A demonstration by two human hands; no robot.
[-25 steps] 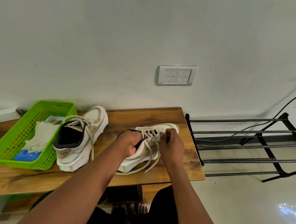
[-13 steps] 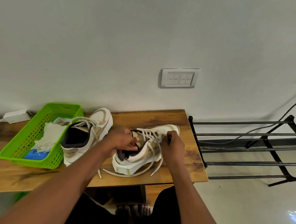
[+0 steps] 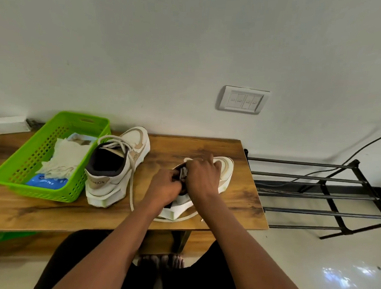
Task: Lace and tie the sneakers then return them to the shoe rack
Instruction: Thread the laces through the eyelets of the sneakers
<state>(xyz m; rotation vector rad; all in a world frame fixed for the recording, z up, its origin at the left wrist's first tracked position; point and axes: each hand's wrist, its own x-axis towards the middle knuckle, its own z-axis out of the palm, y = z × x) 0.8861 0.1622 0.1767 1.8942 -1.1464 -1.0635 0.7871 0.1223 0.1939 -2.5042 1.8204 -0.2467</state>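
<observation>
Two white and tan sneakers stand on the wooden table (image 3: pixel 207 145). The left sneaker (image 3: pixel 114 168) stands heel toward me beside the green basket, its loose laces trailing onto the table. The right sneaker (image 3: pixel 224 173) is mostly hidden under both hands. My left hand (image 3: pixel 166 185) grips the sneaker's collar and tongue with curled fingers. My right hand (image 3: pixel 203 176) lies over the lace area, its fingers curled into the laces. A loose lace end (image 3: pixel 189 217) curls round the heel on the table. The black metal shoe rack (image 3: pixel 316 194) stands on the floor to the right, with nothing on its bars.
A green plastic basket (image 3: pixel 16 174) with crumpled white paper and a blue packet sits at the table's left. A white adapter (image 3: pixel 8 124) lies against the wall. A switch plate (image 3: pixel 243 100) is on the wall. A black cable (image 3: pixel 363 148) hangs over the rack. My bare feet show under the table.
My hands have come together over the right sneaker's throat, the right hand sliding back from the toe-side laces. The sneaker has turned slightly. The camera has shifted.
</observation>
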